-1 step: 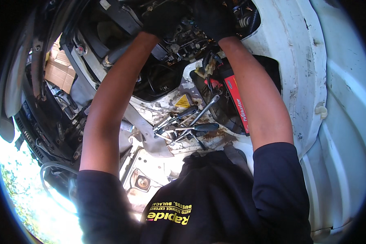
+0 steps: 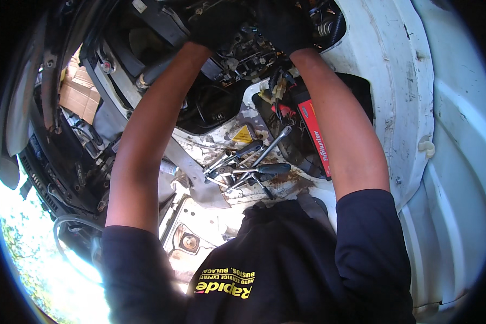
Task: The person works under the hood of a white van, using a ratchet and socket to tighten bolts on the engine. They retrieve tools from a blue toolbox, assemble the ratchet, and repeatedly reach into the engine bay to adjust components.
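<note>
Both my arms stretch forward into an engine bay. My left hand (image 2: 217, 26), in a black glove, is over the dark engine parts at the far edge of the view. My right hand (image 2: 286, 27), gloved in black too, is a little to its right, above the same engine (image 2: 248, 56). Deep shadow hides the fingers of both hands, so I cannot tell what they hold or touch. Below my right wrist are a wiring bundle (image 2: 278, 86) and a battery with a red side (image 2: 311, 129), partly covered by my right forearm.
Several ratchets and wrenches (image 2: 248, 167) lie piled on the worn white metal between my arms. A yellow warning label (image 2: 243, 134) is stuck beyond them. Cardboard (image 2: 80, 92) shows at the left. A white body panel (image 2: 405, 108) runs along the right side.
</note>
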### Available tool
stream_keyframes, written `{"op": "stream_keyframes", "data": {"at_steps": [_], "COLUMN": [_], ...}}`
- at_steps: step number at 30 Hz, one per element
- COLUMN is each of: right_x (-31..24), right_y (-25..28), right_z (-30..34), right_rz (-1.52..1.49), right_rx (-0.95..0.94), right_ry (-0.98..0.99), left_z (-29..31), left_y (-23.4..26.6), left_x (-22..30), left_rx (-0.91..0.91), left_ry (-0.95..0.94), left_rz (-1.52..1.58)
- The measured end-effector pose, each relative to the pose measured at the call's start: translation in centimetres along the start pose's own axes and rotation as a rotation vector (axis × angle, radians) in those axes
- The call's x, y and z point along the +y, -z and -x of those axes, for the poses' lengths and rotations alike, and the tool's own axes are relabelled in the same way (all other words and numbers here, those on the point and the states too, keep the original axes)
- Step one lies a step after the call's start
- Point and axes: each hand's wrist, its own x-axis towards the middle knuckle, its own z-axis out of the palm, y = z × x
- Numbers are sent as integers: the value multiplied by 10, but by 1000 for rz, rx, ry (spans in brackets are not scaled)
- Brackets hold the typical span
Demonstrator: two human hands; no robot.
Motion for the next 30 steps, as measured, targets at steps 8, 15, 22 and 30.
{"op": "stream_keyframes", "data": {"at_steps": [8, 15, 22, 30], "right_x": [5, 0, 1, 4], "right_y": [4, 2, 0, 1], "right_z": [-1, -1, -2, 3], "right_rz": [-32, -26, 44, -28], "right_rx": [123, 40, 176, 61], "right_ry": [33, -10, 13, -23], "left_z": [-1, 0, -5, -4], "left_y": [-4, -9, 5, 2], "left_x": [3, -4, 10, 9], "left_rx": [71, 28, -17, -3], "left_ry": [8, 44, 136, 44], "left_rz": [-56, -2, -9, -106]}}
